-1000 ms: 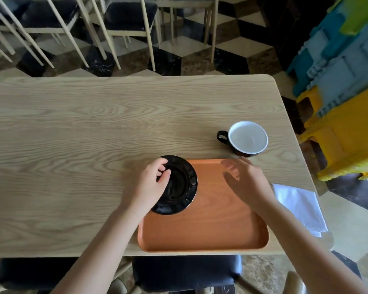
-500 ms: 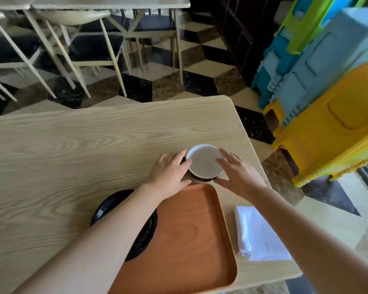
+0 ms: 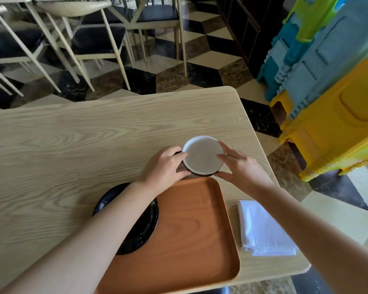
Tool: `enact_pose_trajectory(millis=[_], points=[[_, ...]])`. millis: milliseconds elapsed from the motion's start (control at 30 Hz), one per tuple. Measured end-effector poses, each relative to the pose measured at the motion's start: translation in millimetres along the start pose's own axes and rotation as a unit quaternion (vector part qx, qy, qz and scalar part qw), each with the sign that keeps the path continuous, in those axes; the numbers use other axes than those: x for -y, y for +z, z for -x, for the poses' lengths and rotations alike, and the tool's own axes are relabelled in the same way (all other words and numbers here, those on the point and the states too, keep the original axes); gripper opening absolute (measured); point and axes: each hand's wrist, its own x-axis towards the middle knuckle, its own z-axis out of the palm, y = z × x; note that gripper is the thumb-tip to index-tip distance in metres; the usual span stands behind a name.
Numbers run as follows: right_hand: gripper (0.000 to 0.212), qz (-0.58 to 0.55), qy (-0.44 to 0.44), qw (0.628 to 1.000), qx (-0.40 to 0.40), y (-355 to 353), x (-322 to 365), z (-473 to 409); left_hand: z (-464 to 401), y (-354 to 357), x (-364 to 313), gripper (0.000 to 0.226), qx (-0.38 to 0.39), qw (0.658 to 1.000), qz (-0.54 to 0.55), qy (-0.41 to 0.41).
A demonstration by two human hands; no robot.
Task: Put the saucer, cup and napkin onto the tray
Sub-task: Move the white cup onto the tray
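A dark cup (image 3: 202,158) with a white inside stands on the wooden table just beyond the far edge of the orange tray (image 3: 191,230). My left hand (image 3: 165,168) grips its left side, where the handle is hidden, and my right hand (image 3: 240,168) grips its right side. The black saucer (image 3: 149,221) lies half on the tray's left rim and half on the table, partly covered by my left forearm. A folded white napkin (image 3: 263,228) lies on the table to the right of the tray.
The light wooden table (image 3: 72,145) ends close on the right and near side. Stacked yellow, blue and green plastic stools (image 3: 327,92) stand to the right. Chairs (image 3: 98,39) stand on the checkered floor beyond the table.
My left hand has let go of the saucer and gone to the cup. Both hands have closed in on the cup's sides. The view has swung to the right.
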Motion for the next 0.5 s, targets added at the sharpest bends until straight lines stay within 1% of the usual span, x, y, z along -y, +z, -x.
enact_pose_trajectory(millis=[100,200,333,500], points=[[0.052,-0.014,-0.037,0.998,-0.051,-8,11,9,21,-12,-5,0.049,-0.032,0.999,0.004,-0.003],[0.057,-0.035,-0.052,0.996,-0.068,-6,22,26,48,-14,-11,0.049,-0.036,0.999,0.001,-0.005],[0.061,-0.051,-0.043,0.997,-0.034,4,31,46,76,-5,-16,0.047,-0.027,0.999,-0.008,-0.016],[0.063,-0.042,-0.04,0.998,0.0,11,33,55,90,6,-18,0.044,-0.018,0.999,-0.008,-0.029]])
